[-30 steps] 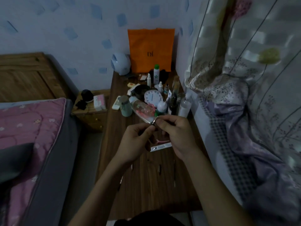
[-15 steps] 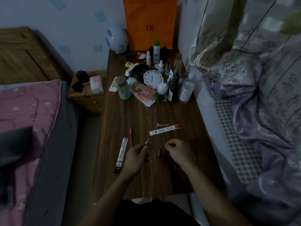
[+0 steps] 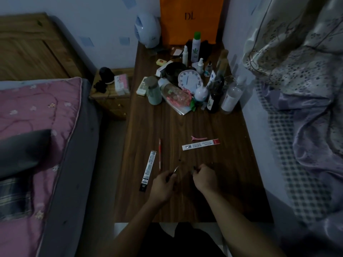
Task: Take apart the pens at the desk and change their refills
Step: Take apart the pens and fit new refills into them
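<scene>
My left hand [image 3: 163, 184] rests low on the dark wooden desk [image 3: 185, 127], closed around a pen part whose metal tip [image 3: 176, 168] sticks up and away. A hand's width to the right, my right hand [image 3: 204, 176] pinches a small dark pen piece [image 3: 193, 168] at its fingertips. A thin red refill [image 3: 159, 153] lies on the desk beside a black-and-white refill packet [image 3: 148, 170]. A second refill packet with a red end [image 3: 200, 144] lies further ahead. A tiny dark bit [image 3: 179, 160] sits on the wood between them.
A pink hair clip [image 3: 199, 138] lies by the red-ended packet. Bottles, a white clock [image 3: 189, 81] and a green cup [image 3: 154, 91] crowd the desk's far half before an orange bag [image 3: 191, 17]. A pink-covered bed [image 3: 37, 117] is left, patterned bedding [image 3: 306, 108] right.
My hands came down from chest height to the desk and drew apart, each keeping a pen piece. The view tilted down, bringing the refills and packets into sight.
</scene>
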### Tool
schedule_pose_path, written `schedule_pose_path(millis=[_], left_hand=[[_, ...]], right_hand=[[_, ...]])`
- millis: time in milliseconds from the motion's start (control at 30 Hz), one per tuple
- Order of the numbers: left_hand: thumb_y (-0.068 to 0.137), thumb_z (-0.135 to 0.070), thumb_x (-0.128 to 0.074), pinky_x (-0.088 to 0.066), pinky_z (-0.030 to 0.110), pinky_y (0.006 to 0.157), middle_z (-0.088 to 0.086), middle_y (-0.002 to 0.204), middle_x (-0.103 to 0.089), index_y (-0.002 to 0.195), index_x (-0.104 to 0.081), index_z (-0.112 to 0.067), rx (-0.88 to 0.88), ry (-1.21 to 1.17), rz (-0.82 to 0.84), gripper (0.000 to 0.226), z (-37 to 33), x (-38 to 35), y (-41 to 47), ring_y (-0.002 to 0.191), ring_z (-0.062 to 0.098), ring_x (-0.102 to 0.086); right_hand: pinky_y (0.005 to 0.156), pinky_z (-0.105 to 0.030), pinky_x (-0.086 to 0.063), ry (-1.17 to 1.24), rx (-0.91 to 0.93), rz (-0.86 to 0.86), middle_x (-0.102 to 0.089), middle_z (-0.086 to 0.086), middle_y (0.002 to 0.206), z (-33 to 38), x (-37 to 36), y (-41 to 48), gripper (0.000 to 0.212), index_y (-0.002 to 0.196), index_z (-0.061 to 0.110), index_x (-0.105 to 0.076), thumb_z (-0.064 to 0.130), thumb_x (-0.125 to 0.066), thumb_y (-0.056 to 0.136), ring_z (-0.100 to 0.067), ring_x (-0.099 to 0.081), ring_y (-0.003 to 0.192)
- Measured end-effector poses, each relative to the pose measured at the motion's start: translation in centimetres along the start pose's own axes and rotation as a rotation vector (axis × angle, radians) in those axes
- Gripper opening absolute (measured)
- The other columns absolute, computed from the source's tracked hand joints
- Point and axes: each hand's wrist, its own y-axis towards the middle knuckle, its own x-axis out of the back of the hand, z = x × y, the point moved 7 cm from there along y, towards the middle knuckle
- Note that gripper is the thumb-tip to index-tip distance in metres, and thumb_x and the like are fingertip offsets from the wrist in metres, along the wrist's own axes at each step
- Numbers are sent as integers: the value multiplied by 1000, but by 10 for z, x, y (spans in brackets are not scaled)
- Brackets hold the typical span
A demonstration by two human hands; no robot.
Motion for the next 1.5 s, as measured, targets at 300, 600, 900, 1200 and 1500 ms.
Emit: schedule_pose_path(millis=[300,600,900,1200,1500], left_hand=[[96,-31,-56,-57,39,69,3,78,-73,93,-70,-17,46,-9,14,20,6,-1,0,69,18,-71],[95,-41,-51,-51,23,50,-11,63,-67,84,-68,-30,-46,-32,16,22,-28,15,-3,52,0,-62],[98,-29,-53,-39,9,53,-14,59,-64,87,-71,-25,-243,-52,-20,22,-110,46,-26,55,-4,-57],[99,-21,-52,-43,17,58,-9,63,-62,95,-72,-21,-343,-27,34,20,-160,73,-64,59,-1,-59],[99,-21,-53,-36,8,54,-13,60,-59,102,-72,-16,-401,20,30,20,-185,81,-73,55,-4,-57]], right_hand=[[71,-32,-54,-193,37,-83,-73,0,98,23,-6,5,15,100,22,-68,31,-72,88,-21,-71,93],[64,-25,-56,767,-21,192,-76,5,88,45,35,-14,15,90,30,-76,18,-68,88,-13,-72,82],[72,-34,-51,1315,180,216,-69,-17,107,85,115,-62,19,106,11,-72,4,-67,90,-25,-65,91],[86,-42,-54,1259,388,187,-73,-11,100,99,145,-104,20,97,22,-75,11,-73,81,-27,-68,98],[71,-23,-57,1156,509,90,-77,-2,94,109,161,-119,22,93,28,-77,15,-73,75,-13,-71,88]])
